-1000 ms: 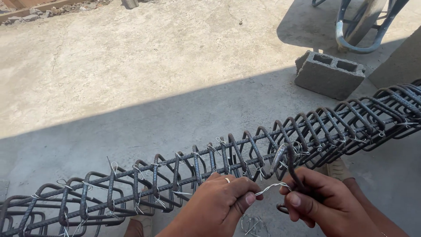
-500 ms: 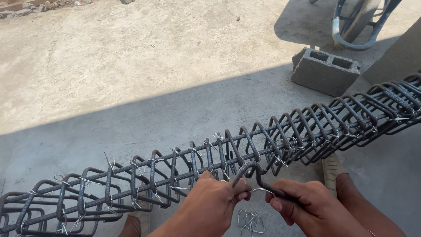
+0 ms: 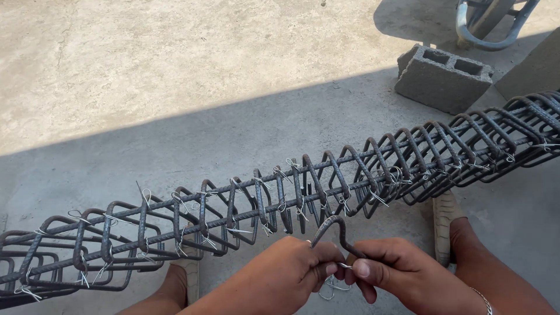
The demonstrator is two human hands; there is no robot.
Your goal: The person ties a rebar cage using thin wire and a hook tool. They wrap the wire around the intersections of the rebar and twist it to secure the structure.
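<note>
A long rebar cage (image 3: 245, 204) of dark stirrups tied with thin wire runs from lower left to upper right across the concrete floor. My left hand (image 3: 291, 271) and my right hand (image 3: 396, 268) meet just below the cage's middle. My right hand grips a bent steel hook tool (image 3: 335, 230) whose curved end rises between the hands. My left hand pinches a short piece of silver tie wire (image 3: 343, 266) where the fingertips meet. A small bundle of loose tie wires (image 3: 332, 287) lies under the hands, partly hidden.
A grey hollow concrete block (image 3: 443, 73) sits on the floor at upper right, with a wheelbarrow's blue frame (image 3: 487, 26) behind it. My feet in sandals (image 3: 446, 224) stand under the cage. Sunlit concrete fills the upper left.
The hook tool swung from the cage's right part down to the space between my hands. Both hands drew together below the cage, and the wire between them became shorter.
</note>
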